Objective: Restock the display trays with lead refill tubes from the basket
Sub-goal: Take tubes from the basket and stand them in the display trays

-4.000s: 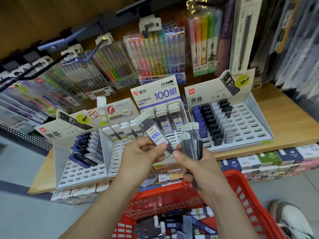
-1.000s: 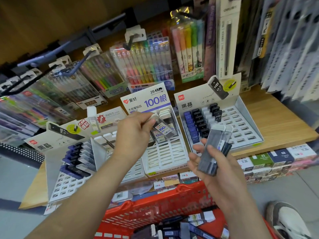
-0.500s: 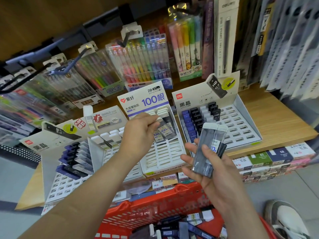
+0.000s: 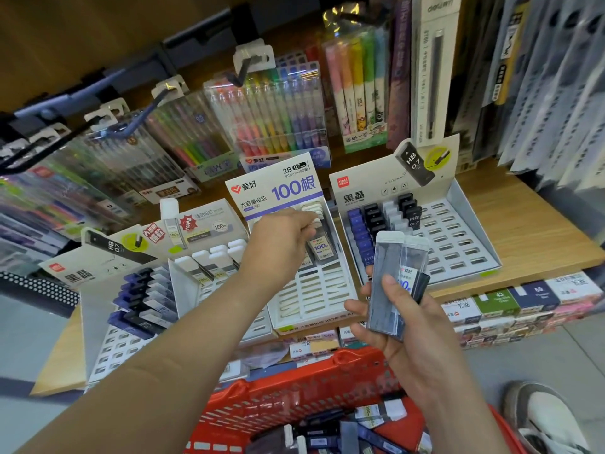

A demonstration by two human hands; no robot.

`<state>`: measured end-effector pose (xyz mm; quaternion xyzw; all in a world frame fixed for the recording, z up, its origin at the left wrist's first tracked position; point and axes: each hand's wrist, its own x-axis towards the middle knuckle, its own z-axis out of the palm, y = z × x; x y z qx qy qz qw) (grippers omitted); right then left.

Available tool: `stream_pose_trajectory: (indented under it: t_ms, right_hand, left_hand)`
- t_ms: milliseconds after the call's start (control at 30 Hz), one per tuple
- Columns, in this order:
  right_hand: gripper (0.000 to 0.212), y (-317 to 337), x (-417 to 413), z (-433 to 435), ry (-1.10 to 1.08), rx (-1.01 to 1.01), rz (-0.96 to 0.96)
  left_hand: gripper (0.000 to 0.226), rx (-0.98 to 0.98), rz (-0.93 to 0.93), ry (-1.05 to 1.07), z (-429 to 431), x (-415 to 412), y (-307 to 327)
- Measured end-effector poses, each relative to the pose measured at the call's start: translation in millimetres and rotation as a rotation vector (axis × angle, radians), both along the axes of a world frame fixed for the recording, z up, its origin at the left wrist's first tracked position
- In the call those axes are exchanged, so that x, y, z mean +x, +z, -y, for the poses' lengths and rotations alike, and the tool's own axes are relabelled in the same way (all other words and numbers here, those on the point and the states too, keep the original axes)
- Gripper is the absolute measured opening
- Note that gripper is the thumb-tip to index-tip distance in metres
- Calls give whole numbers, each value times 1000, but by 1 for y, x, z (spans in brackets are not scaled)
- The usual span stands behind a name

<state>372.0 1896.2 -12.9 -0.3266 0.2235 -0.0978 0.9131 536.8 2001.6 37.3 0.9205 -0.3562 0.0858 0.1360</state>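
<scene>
My left hand (image 4: 281, 244) reaches into the top rows of the middle white display tray (image 4: 314, 290), under its "100" header card, its fingertips pinching the white cap of a clear lead refill tube (image 4: 322, 249) standing in a slot. My right hand (image 4: 393, 316) is held above the red basket (image 4: 294, 404) and grips a bunch of grey lead refill tubes (image 4: 391, 283) with white caps. More tubes lie loose in the basket. The right tray (image 4: 458, 244) holds blue, black and grey tubes in its left columns.
Two more trays (image 4: 131, 309) with dark and white-capped tubes stand at the left on the wooden shelf (image 4: 537, 237). Pen and highlighter packs hang on hooks behind. Small boxes line the shelf's front edge. A white shoe (image 4: 550, 421) is on the floor at the lower right.
My left hand carried one labelled tube from near my right hand up into the middle tray's top rows. My right hand lowered slightly with its bunch of tubes.
</scene>
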Motion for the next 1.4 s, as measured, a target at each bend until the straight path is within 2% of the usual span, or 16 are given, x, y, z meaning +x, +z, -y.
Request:
stream_pose_trajectory:
  t_ms: [133,300,400,500,667,800,900,1000,1033,1067,1133,1200,1233,1300,1400]
  right_hand:
    - [31,1,1,-2,-1,-21,-28]
    - [29,3,0,-5,-3,-38,-42]
    - [21,3,1,-4,-11,9,-42]
    - [17,2,1,-2,-26,37,-55]
    - [15,3,1,-4,1,41,-43]
    - [29,1,1,-8,41,-16,-28]
    - [39,0,4,-12,31,-57,-49]
    - [32,-1,5,-13,37,-79,-71]
    - [29,-1,5,-13,50,-85,-71]
    - [27,-1,6,-12,65,-81,-68]
    - [30,-2,5,-10,106,-28,-53]
    - [42,-5,4,-8,185,90,-8]
    - [51,-7,3,-8,235,153,31]
    - [65,-11,0,-9,345,247,87]
    - [73,-14,-2,-14,531,340,158]
  left_hand:
    - [26,-16,15,-5,1,0,5]
    - [14,124,150,-123,6,2,2]
    - [11,63,217,-103,8,1,-2]
    - [16,61,162,-34,10,1,0]
    - [17,-1,173,94,3,5,-2]
    - [15,51,228,-26,9,4,-4]
    - [17,81,184,-7,8,9,-1]
    - [17,33,155,20,9,8,0]
    - [19,-47,103,17,9,4,1]
    - [27,-136,-31,10,7,-3,5]
    - [50,-296,-497,-72,-3,-19,13]
    - [49,-397,-860,-145,-17,-35,22]
    - [41,-462,-954,-140,-25,-41,26]
    - [36,-588,-1022,-67,-39,-46,31]
    - [35,-624,-1097,-11,-59,-46,33]
